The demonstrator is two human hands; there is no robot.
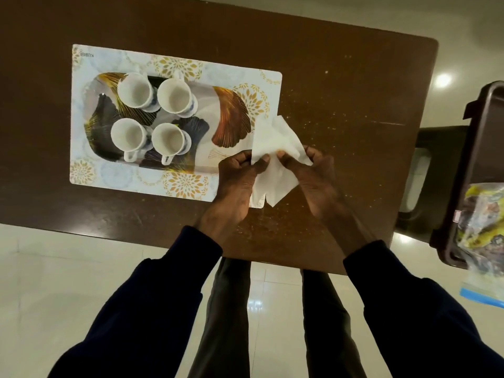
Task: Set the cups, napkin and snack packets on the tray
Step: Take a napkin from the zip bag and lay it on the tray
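A patterned tray point(231, 118) with gold and dark leaf prints lies on a pale placemat point(90, 173). Several white cups point(135, 90) stand upright on its left half, handles out. A white paper napkin point(275, 143) hangs crumpled just off the tray's right end, above the table. My left hand point(237, 181) pinches its left side, and my right hand point(316, 178) grips its right side. Clear bags holding snack packets point(482, 225) rest on a dark chair at the far right.
The brown table point(341, 91) extends to the right of the placemat. A dark brown chair point(469, 165) stands against the table's right edge. Shiny pale floor tiles point(81, 268) lie below the near table edge.
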